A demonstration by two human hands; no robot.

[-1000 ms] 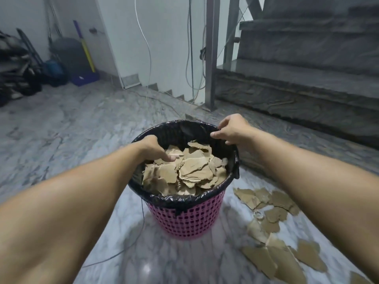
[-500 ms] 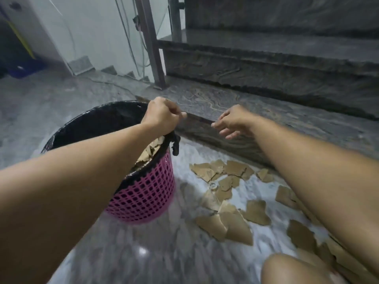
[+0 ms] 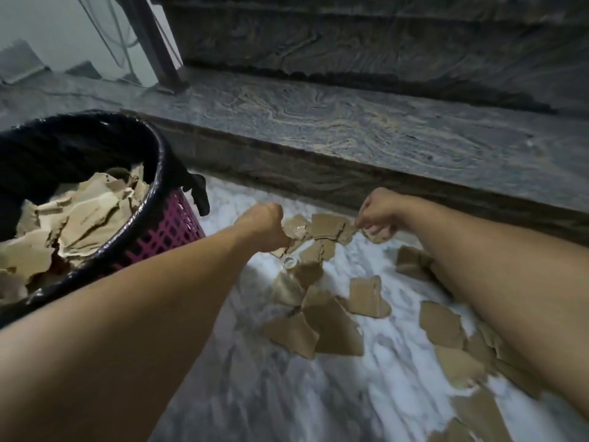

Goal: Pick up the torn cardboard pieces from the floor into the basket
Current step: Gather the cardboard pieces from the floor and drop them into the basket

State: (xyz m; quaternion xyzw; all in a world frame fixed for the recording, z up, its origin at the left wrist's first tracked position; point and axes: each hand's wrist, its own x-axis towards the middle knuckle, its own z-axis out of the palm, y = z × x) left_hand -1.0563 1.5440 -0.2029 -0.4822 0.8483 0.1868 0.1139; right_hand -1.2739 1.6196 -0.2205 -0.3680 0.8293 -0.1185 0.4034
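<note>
Both bare forearms stretched out over a white-and-grey marbled floor (image 3: 287, 393) toward a scatter of torn brown cardboard pieces (image 3: 331, 323). Left hand (image 3: 266, 226) curled into a fist at the far end of the scatter, knuckles up, fingers apparently pinching the edge of a torn piece, though the grip itself hidden under the hand. Right hand (image 3: 377, 213) lowered just beside the dark veined stone step (image 3: 350, 129), fingers bent down and touching or pinching a small scrap; too blurred to tell which. A small clear ring-shaped object (image 3: 289, 262) among the pieces. At the left, a pink plastic lattice basket lined with a black bag (image 3: 159, 173), already heaped with torn cardboard, standing on the floor near the step.
</note>
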